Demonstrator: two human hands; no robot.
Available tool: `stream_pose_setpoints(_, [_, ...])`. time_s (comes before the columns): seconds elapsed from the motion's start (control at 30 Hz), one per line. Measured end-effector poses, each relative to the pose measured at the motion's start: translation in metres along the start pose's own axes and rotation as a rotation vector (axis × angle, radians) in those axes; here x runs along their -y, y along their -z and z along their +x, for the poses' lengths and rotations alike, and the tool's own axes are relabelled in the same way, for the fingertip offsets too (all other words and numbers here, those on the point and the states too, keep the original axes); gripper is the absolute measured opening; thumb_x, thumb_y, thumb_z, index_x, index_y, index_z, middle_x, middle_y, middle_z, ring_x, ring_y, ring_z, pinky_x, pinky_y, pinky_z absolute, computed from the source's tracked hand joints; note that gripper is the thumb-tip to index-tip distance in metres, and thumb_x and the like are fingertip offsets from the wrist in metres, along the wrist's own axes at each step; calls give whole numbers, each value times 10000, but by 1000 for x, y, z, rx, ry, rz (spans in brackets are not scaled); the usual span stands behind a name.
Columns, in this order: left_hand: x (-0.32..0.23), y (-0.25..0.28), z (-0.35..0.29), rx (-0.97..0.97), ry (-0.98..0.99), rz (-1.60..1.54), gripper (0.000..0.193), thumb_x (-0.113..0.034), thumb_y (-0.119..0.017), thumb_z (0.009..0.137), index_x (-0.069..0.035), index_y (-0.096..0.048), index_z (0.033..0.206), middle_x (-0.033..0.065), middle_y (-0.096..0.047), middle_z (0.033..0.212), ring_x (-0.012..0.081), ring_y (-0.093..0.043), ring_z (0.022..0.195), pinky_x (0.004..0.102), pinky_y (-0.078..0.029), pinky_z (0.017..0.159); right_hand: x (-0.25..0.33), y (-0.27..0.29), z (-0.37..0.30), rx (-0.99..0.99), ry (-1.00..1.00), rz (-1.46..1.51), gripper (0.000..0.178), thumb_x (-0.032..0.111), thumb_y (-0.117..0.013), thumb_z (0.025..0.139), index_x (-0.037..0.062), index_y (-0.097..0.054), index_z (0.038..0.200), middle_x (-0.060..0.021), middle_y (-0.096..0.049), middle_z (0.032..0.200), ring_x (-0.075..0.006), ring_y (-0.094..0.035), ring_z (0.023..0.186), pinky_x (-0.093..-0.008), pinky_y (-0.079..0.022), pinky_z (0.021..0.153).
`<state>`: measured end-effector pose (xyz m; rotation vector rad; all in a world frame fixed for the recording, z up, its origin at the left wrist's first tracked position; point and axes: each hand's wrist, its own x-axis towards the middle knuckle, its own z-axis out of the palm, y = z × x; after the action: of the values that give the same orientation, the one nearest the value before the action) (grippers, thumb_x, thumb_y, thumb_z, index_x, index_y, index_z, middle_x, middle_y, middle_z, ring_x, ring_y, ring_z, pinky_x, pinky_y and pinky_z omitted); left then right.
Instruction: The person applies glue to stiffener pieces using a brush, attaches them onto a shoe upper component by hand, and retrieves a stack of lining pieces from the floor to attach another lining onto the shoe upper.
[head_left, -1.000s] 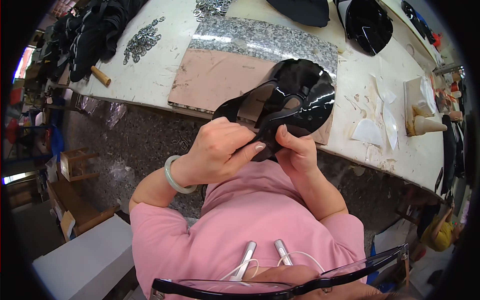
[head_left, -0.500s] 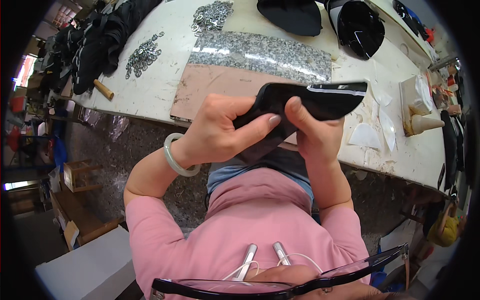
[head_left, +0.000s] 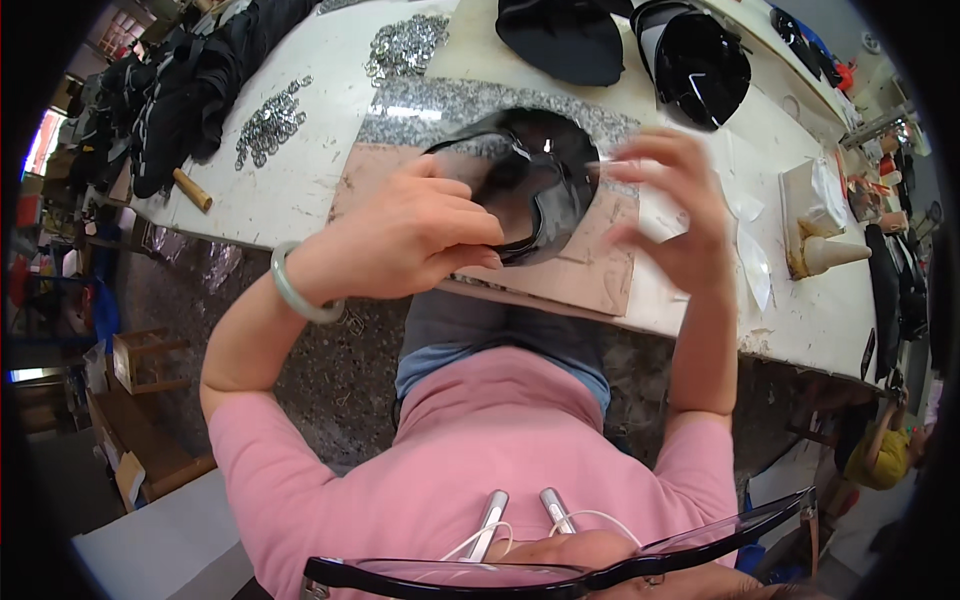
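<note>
A glossy black curved piece (head_left: 572, 190) with a rounded outer edge sits over the work boards, its shiny side up. At its left edge, my left hand (head_left: 425, 225) is closed on it, fingers curled and thumb near the front edge; a pale bangle circles that wrist. I cannot tell whether the piece rests on the board or is held just above it. My right hand (head_left: 675, 205) is apart from it on the right, blurred, with fingers and thumb spread and nothing visible between them.
A pinkish board (head_left: 590, 275) and a speckled grey slab (head_left: 400, 105) lie beneath. Metal rings or buckles (head_left: 405, 48) form two heaps behind. Black pieces (head_left: 560, 45) are at the back, a wooden handle (head_left: 192, 190) at the left edge, a glue-stained cone (head_left: 835, 255) at right.
The glossy piece has been lowered toward the boards and turned to show its rounded shiny face. My right hand has let go of it and moved right; my left hand has shifted left.
</note>
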<state>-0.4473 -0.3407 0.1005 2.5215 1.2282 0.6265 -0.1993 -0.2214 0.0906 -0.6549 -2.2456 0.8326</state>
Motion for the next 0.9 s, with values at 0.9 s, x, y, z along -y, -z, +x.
stream_pose_setpoints(0.9, [3,-16,-4,17,9,7,249,-326,-765,722,-106,-649,732,16,-516,552,187,-524,558,348,-349,831,0,-48,-4,529,339,40,113,133,-711,785,84,-629,847,-20,-550,721,-196,-534,742,-427,-303,938])
